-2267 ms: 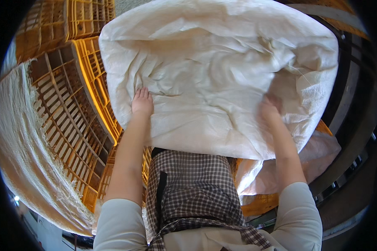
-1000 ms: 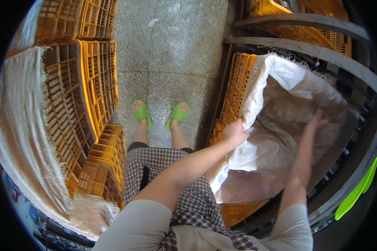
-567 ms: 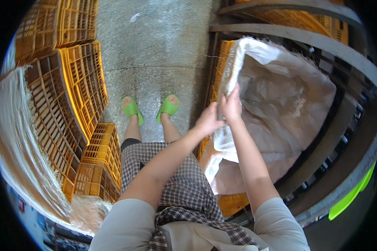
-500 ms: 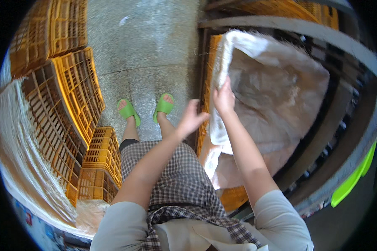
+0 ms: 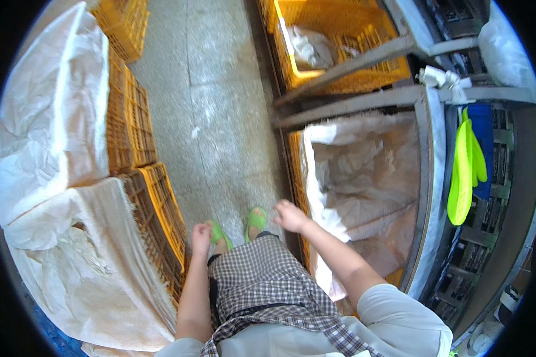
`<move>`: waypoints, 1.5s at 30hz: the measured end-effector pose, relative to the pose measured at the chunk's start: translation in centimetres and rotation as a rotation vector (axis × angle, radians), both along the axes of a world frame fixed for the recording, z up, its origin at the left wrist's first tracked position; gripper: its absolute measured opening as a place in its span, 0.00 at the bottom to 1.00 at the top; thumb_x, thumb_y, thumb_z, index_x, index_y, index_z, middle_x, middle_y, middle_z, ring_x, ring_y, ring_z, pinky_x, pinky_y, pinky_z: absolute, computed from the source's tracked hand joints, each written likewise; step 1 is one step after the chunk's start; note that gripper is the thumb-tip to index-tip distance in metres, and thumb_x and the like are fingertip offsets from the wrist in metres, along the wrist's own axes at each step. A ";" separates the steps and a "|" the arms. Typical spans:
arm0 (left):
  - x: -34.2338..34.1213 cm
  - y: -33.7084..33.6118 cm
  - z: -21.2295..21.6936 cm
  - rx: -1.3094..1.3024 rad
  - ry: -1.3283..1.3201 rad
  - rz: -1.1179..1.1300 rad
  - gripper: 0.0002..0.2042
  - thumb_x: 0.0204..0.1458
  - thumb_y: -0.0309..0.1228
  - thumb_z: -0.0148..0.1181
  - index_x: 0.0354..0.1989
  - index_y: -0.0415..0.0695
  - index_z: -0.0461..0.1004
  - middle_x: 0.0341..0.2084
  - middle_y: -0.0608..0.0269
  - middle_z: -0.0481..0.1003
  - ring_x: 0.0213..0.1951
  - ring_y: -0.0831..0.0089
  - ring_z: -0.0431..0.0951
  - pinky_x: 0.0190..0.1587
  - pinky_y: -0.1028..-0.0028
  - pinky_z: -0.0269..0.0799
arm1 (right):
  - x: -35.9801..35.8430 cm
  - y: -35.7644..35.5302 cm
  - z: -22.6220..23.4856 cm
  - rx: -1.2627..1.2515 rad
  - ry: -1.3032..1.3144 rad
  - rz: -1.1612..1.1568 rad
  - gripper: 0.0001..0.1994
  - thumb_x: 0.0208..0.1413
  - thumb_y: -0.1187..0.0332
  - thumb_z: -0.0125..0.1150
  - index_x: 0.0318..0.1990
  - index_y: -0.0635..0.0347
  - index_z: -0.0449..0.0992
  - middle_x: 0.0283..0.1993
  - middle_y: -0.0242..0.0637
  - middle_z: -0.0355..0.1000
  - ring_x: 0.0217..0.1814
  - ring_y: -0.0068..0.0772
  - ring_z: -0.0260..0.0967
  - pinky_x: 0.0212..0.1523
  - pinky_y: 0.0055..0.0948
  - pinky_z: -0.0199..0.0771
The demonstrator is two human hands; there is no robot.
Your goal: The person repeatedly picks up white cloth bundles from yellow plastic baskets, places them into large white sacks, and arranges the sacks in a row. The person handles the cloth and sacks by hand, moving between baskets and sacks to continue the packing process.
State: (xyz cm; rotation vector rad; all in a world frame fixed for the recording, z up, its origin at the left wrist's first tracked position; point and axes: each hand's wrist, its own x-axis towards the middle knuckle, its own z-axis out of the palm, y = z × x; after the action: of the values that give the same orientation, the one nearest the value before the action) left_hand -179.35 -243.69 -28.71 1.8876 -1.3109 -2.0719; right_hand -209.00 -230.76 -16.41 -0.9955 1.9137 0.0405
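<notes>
My left hand (image 5: pixel 201 238) hangs beside the checked apron (image 5: pixel 256 265), its fingers curled together around nothing visible. To the right, my right hand (image 5: pixel 290 215) is held over the floor's edge, fingers loosely bent and apart, nothing seen in them. It is nearest to a yellow plastic crate (image 5: pixel 299 178) lined with a whitish cloth (image 5: pixel 317 172), and does not appear to touch it. That lined crate sits in a metal rack; inside, only the creased lining shows.
Stacked yellow crates (image 5: pixel 167 208) stand at the left, with white cloth (image 5: pixel 83 256) draped over them. Grey rack bars (image 5: pixel 351 107) frame the right side. Another yellow crate (image 5: pixel 292 65) holds a pale crumpled cloth. Bright green gloves (image 5: pixel 463 172) hang from the rack.
My right hand has let go of the cloth-lined rim and moved left, away from it. My left hand has drawn back to the left and curled. The view has shifted, showing more crates.
</notes>
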 end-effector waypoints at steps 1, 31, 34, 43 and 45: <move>-0.3 -0.8 1.0 0.048 0.062 0.027 0.03 0.54 0.26 0.47 0.33 0.42 0.67 0.23 0.67 0.70 0.24 0.79 0.70 0.22 0.80 0.63 | 0.5 -0.8 0.6 0.055 -0.041 0.043 0.22 0.51 0.60 0.56 0.51 0.63 0.68 0.51 0.52 0.66 0.56 0.50 0.63 0.55 0.40 0.63; -26.4 -42.6 7.3 0.159 -0.078 0.026 0.03 0.56 0.25 0.46 0.33 0.39 0.65 0.25 0.59 0.70 0.24 0.73 0.70 0.27 0.74 0.68 | -40.8 -41.7 -5.0 0.139 0.546 -0.674 0.36 0.48 0.59 0.58 0.63 0.54 0.49 0.64 0.48 0.52 0.65 0.49 0.52 0.59 0.43 0.59; -27.2 -45.8 6.0 0.123 -0.085 0.015 0.03 0.56 0.26 0.45 0.34 0.40 0.65 0.27 0.60 0.71 0.25 0.74 0.70 0.29 0.75 0.68 | -42.8 -43.9 -7.5 0.290 0.591 -0.774 0.37 0.49 0.58 0.59 0.65 0.52 0.47 0.65 0.47 0.52 0.66 0.48 0.50 0.62 0.41 0.56; -27.4 -48.3 3.2 0.311 -0.219 -0.008 0.03 0.56 0.27 0.46 0.34 0.42 0.66 0.25 0.65 0.70 0.26 0.77 0.71 0.28 0.78 0.66 | -47.3 -42.9 -15.1 0.226 0.659 -0.507 0.18 0.54 0.59 0.53 0.45 0.63 0.59 0.39 0.54 0.72 0.41 0.55 0.71 0.42 0.46 0.71; -28.5 -47.9 3.0 0.309 -0.265 -0.048 0.04 0.56 0.28 0.46 0.34 0.43 0.66 0.25 0.65 0.70 0.26 0.77 0.71 0.27 0.78 0.66 | -47.9 -42.0 -15.2 0.160 0.695 -0.381 0.17 0.54 0.60 0.52 0.43 0.62 0.60 0.34 0.52 0.73 0.34 0.55 0.72 0.35 0.47 0.72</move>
State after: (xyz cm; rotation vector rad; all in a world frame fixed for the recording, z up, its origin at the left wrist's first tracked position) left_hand -207.89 -291.57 -25.74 2.3491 -1.1420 -2.2179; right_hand -256.90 -272.80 -31.57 -0.5200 2.6565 0.3509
